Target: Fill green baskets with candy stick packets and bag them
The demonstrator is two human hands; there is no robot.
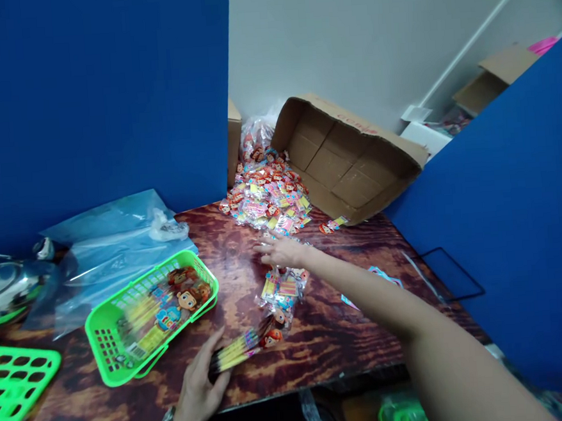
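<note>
My left hand [199,386] rests near the table's front edge with its fingers closed round a stack of pencil packs [245,346] topped with cartoon figures. My right hand [284,252] reaches forward over the table, fingers stretched out, close to a few loose packs [282,287] lying just below it. Beyond it a large heap of the same wrapped packs [268,195] spills out of a clear bag. A green plastic basket [113,360] to the left holds several packs.
An open cardboard box [349,161] lies on its side at the back. Blue partition walls [512,220] close in both sides. Clear plastic bags [114,238], a metal lid [0,288] and a second green basket [14,383] sit at the left.
</note>
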